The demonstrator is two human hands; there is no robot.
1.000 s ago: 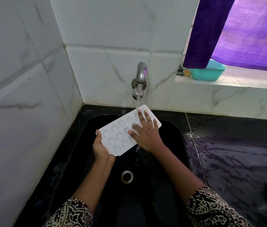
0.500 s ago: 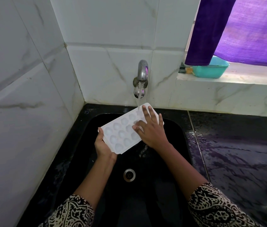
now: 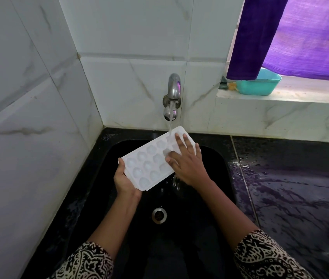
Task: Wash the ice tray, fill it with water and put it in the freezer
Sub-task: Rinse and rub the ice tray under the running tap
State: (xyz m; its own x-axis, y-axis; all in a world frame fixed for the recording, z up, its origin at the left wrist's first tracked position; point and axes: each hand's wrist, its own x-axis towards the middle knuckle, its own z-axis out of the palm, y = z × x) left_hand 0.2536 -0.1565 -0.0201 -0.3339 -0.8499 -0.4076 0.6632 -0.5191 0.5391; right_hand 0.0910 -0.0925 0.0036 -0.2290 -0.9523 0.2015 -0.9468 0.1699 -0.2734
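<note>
Ice tray (image 3: 149,166): one white tray, held in the air over the black sink (image 3: 218,158), just below the tap, cavities facing up.
Left hand (image 3: 124,182): grasps the tray's near-left short end, thumb at the rim and fingers curled underneath. It alone carries the weight.
Long axis: runs from near-left to far-right, so the left hand has one end and the far-right corner sits under the falling water.
Cavities: three rows. About eleven show; the rest lie under the right hand, so I cannot give a full count.
Tap (image 3: 173,87): one steel spout on the far tiled wall, running. Its stream (image 3: 170,119) lands on the tray's far corner.
Drain (image 3: 159,215): one, near the sink's middle, below the tray.
Right hand (image 3: 187,164): released and flat, its straight, spread fingers laid on the tray's right half — rubbing rather than holding, by my reading. Water drips off the tray edge just beneath it.
Nearer hand: both touch the tray. The coming move probably turns on the left grip levelling it — tilted like this, the cavities would spill.
Stage: washing; filling and freezing not yet done.
Countertop (image 3: 290,178): dark, wet, right of the sink.
Tub (image 3: 260,85): one teal tub on the far-right sill, under a purple curtain (image 3: 300,37).
</note>
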